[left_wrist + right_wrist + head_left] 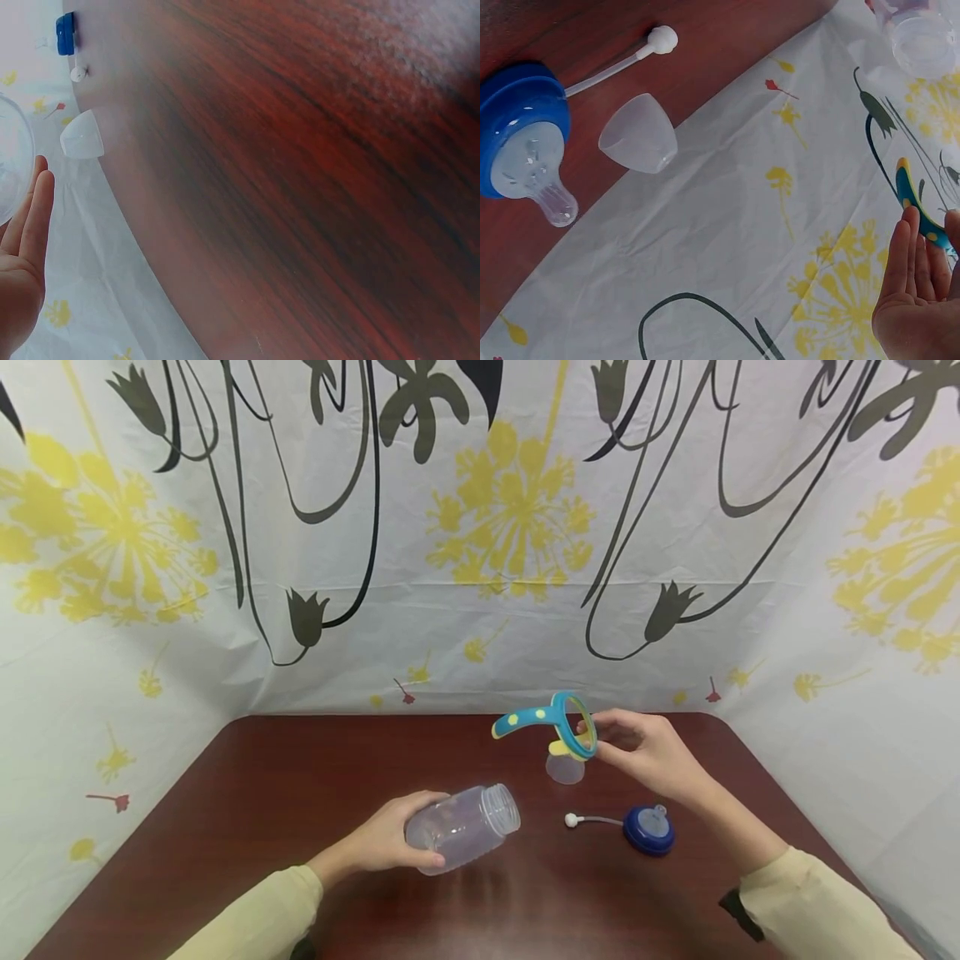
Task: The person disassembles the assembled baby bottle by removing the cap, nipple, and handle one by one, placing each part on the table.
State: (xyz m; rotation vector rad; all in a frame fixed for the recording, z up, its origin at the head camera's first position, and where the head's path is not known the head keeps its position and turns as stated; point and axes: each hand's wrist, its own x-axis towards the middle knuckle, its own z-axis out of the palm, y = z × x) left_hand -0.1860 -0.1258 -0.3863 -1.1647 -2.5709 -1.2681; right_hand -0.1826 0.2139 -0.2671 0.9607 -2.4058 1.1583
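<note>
My left hand [393,833] grips a clear baby bottle [461,828], tilted above the table with its uncapped threaded mouth pointing right. In the left wrist view only part of the bottle [13,161] shows beside the fingers. My right hand [648,747] pinches a blue and yellow bottle handle ring [573,727] by its rim, raised off the table; one curved handle points left. Below the ring stands a translucent bottle cap [565,768]. Nearer me lies a blue collar with a clear nipple [649,829], its straw [600,819] ending in a white weighted ball.
The dark red-brown wooden table [300,777] has rounded far corners. A white curtain [480,635] printed with yellow and grey flowers hangs behind it and along both sides.
</note>
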